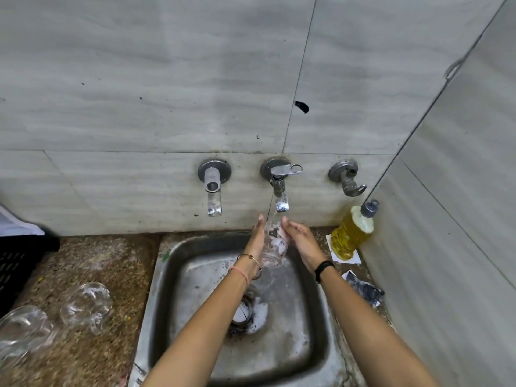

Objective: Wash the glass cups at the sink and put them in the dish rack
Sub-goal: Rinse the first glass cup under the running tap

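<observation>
**Here, one glass cup rinsed under the running tap**

Near left on the counter [92,263], two spare cups [83,305] lie on their sides, seemingly empty, just beside the sink's [167,255] left rim. A black crate [19,263] sits at the counter's left edge, its contents hidden. The sink holds only a film of water and foam about the drain [243,314].

Over the sink's far half, the glass cup [273,247] is tilted beneath the tap [280,196], taking the stream. The left hand [257,236] presses it flat-fingered. The right hand [300,241] wraps fingers round its far side.

Risk: the wet glass, steadied partly by a flat palm, may slip and strike the steel basin.

At the counter's far right corner, a bottle [351,233] holds yellow liquid.
</observation>
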The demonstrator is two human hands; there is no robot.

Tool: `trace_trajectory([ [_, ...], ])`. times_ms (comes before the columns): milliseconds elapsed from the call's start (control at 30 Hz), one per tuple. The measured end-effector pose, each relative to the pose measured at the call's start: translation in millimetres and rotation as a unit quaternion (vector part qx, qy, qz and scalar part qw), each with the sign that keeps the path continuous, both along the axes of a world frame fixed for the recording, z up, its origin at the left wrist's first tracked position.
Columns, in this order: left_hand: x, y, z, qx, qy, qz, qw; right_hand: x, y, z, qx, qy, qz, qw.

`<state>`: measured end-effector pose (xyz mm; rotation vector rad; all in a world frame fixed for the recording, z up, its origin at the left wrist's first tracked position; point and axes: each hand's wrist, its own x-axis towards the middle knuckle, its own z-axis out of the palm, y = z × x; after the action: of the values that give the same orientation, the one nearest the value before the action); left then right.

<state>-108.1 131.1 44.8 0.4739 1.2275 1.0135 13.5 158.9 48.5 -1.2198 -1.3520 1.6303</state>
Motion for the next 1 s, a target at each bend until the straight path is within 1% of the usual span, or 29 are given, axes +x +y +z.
trace_trajectory([
  [100, -3, 0, -17, 0.017, 0.015, 0.002, 1.000, -1, -2, 3, 0.015, 0.015, 0.009, 1.000],
  [133, -5, -4, -10, 0.020, 0.011, 0.004, 1.000, -3, -2, 5, 0.017, 0.018, 0.015, 1.000],
  [200, -8, -12, 9, 0.035, -0.046, 0.031, 0.998, -8, -1, 12, 0.013, 0.026, 0.024, 0.999],
  [267, -12, -9, 4, 0.055, -0.117, 0.053, 0.990, -16, 1, 23, 0.023, 0.014, 0.028, 0.999],
  [300, -13, -8, 1, 0.062, -0.142, 0.062, 0.986, -21, 2, 27, 0.040, -0.011, 0.026, 0.999],
  [333, -13, -9, 3, 0.064, -0.161, 0.076, 0.982, -28, 2, 31, 0.066, -0.057, 0.022, 0.996],
  [400, -13, -9, 7, 0.047, -0.207, 0.121, 0.970, -42, 2, 33, 0.150, -0.165, 0.022, 0.974],
  [433, -13, -7, 7, 0.034, -0.234, 0.143, 0.961, -48, 3, 32, 0.209, -0.223, 0.028, 0.952],
  [467, -14, -6, 7, 0.019, -0.262, 0.167, 0.950, -53, 2, 32, 0.270, -0.277, 0.032, 0.921],
  [500, -16, -5, 8, 0.010, -0.282, 0.182, 0.942, -57, 2, 31, 0.314, -0.316, 0.033, 0.895],
  [533, -16, -5, 10, 0.000, -0.290, 0.188, 0.938, -59, 2, 34, 0.329, -0.336, 0.028, 0.882],
  [567, -18, -4, 12, -0.012, -0.290, 0.183, 0.939, -61, 3, 36, 0.305, -0.340, 0.017, 0.889],
  [600, -17, -5, 15, -0.028, -0.286, 0.169, 0.943, -61, 6, 36, 0.256, -0.323, 0.001, 0.911],
  [667, -15, -6, 17, -0.049, -0.268, 0.151, 0.950, -60, 14, 36, 0.134, -0.244, -0.028, 0.960],
  [733, -12, -4, 20, -0.062, -0.263, 0.156, 0.950, -58, 22, 36, 0.072, -0.172, -0.047, 0.981],
  [867, -19, 11, 28, -0.088, -0.309, 0.165, 0.933, -38, 25, 27, -0.023, -0.060, -0.069, 0.996],
  [933, -23, 16, 31, -0.102, -0.285, 0.148, 0.942, -27, 23, 16, -0.103, -0.014, -0.076, 0.992],
  [1000, -23, 15, 32, -0.110, -0.269, 0.130, 0.948, -22, 23, 5, -0.157, 0.020, -0.079, 0.984],
])
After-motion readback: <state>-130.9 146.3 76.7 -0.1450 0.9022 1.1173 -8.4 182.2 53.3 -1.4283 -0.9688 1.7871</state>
